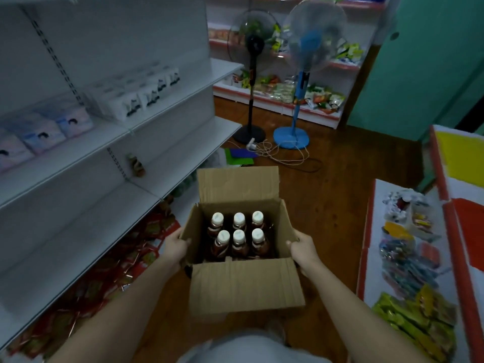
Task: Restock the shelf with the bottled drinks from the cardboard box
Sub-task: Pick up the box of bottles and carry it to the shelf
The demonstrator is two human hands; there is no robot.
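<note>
An open cardboard box (243,286) is held in front of me above the wooden floor, its flaps folded outward. Inside stand several brown bottled drinks (238,238) with white caps, in two rows. My left hand (176,247) grips the box's left wall, thumb over the rim. On the opposite wall, my right hand (303,251) grips the same way. The white shelf unit (78,226) runs along my left, with a bare shelf board beside the box.
Tissue packs (146,95) sit on the upper left shelves, red packets (110,271) on the lowest one. Two standing fans (298,90) and loose cables (288,153) are on the floor ahead. A low display with snack packs (408,258) stands at my right.
</note>
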